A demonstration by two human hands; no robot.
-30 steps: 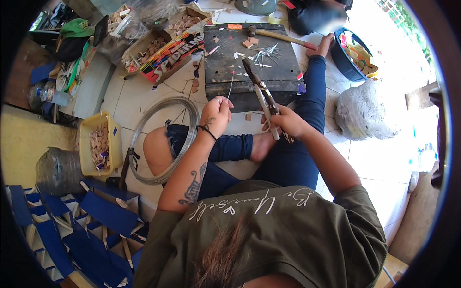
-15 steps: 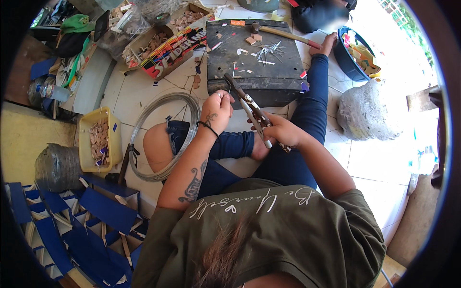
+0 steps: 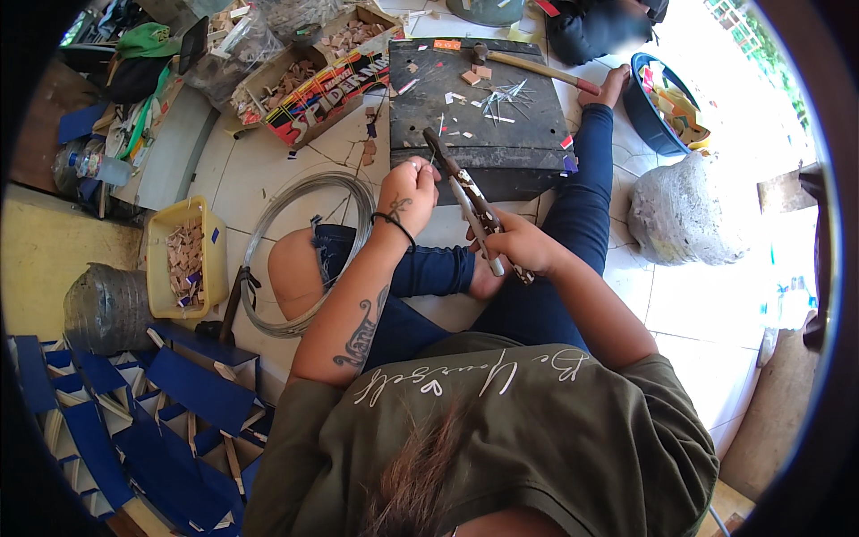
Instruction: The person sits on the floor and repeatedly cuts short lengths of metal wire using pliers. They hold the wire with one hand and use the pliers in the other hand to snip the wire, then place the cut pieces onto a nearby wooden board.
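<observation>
My right hand [image 3: 521, 243] is wrapped round the worn white-and-brown handles of long pliers [image 3: 456, 174]. Their dark jaws point away from me, just in front of the near edge of a black block [image 3: 483, 161]. Closed in a pinch, my left hand [image 3: 407, 199] holds a thin metal wire [image 3: 434, 159] close beside the jaws. Whether the jaws grip the wire is too small to tell. A large coil of silvery wire [image 3: 259, 215] rests against my bent left knee. Several short cut wire pieces [image 3: 508, 98] lie in a loose pile on the block.
A hammer [image 3: 537, 68] and small wood pieces [image 3: 471, 78] lie on the block. Beyond it to the left stands a printed carton [image 3: 327, 98] of wood bits. A yellow basin [image 3: 157, 259], a blue tub [image 3: 653, 125], a wrapped bundle [image 3: 680, 210] and blue boxes [image 3: 201, 389] surround me.
My left hand and the plier jaws have shifted slightly away from me. The plier handles look a little closer together. My left hand still pinches the wire.
</observation>
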